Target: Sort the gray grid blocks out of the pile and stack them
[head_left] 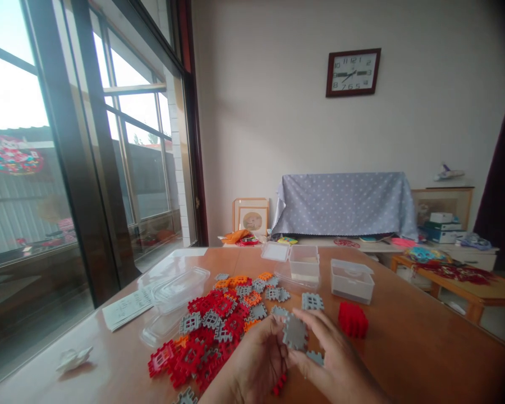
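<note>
While both hands meet at the near edge of the table (404, 348), a grey tile (294, 332) stands on edge between them. The left hand (256, 362) curls loosely, its fingertips pinching the tile's left rim. The right hand (334, 362) is half closed, with thumb and forefinger on the right rim. A second grey piece (315, 357) and a red piece (280, 384) show just below; whether they are joined to the tile I cannot tell. The tile looks like light, stiff plastic with notched edges, so it should neither bend nor slip much. The rims between the notches seem the best grip, leaving the teeth free. Just to the far left lies a pile (219, 328) of red, grey and orange tiles. A red cube (352, 320) sits to the right, with clear boxes (351, 280) farther off.
</note>
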### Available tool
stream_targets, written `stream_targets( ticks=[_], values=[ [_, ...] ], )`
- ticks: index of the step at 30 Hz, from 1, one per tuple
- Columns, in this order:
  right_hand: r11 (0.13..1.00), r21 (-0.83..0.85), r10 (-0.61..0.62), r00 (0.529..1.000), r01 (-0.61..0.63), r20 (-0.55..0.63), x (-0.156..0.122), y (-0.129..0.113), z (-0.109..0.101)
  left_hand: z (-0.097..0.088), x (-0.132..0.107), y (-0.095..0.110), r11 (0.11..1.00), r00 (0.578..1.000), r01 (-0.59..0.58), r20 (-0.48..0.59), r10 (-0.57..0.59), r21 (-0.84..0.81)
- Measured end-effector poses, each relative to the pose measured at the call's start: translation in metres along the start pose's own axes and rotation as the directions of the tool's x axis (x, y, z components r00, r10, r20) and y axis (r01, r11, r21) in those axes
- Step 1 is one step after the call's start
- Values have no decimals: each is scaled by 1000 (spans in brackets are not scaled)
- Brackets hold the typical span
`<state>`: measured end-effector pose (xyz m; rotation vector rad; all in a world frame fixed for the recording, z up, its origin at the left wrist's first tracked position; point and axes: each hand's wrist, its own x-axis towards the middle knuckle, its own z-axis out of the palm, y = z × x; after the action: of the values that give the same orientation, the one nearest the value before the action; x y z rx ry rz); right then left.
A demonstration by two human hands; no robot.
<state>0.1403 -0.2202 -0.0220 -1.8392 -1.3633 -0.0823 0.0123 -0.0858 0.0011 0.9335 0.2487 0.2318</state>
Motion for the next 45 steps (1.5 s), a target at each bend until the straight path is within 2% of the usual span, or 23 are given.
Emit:
stream_targets(
  ticks=[3, 8, 15, 18, 32, 37, 42, 45],
  values=[
    [997, -32, 72, 996, -71, 52, 3, 2, -13, -6, 3, 0, 999, 997, -24, -71, 25, 21],
    [981, -87, 187, 955, -171, 232, 0, 18, -28, -20, 7, 2, 986, 969, -96, -213, 125, 139],
    [962, -199, 252, 894, -188, 371, -6, 22, -24, -33, 11, 9, 932, 939, -142, -254, 234, 333],
    [955, -218, 274, 878, -200, 393, -6, 20, -24, -36, 10, 13, 902, 927, -145, -262, 268, 407],
    [947, -210, 309, 874, -245, 375, -7, 28, -20, -52, 18, 11, 775, 891, -183, -231, 391, 605],
    [948, -204, 308, 870, -245, 386, -5, 28, -21, -57, 23, 8, 642, 861, -144, -224, 456, 753],
    [952, -186, 301, 861, -244, 410, -5, 27, -25, -61, 22, 5, 386, 849, -117, -110, 517, 915],
    [961, -149, 272, 875, -231, 400, -5, 27, -28, -59, 19, 6, 291, 849, -105, -66, 525, 951]
  ],
)
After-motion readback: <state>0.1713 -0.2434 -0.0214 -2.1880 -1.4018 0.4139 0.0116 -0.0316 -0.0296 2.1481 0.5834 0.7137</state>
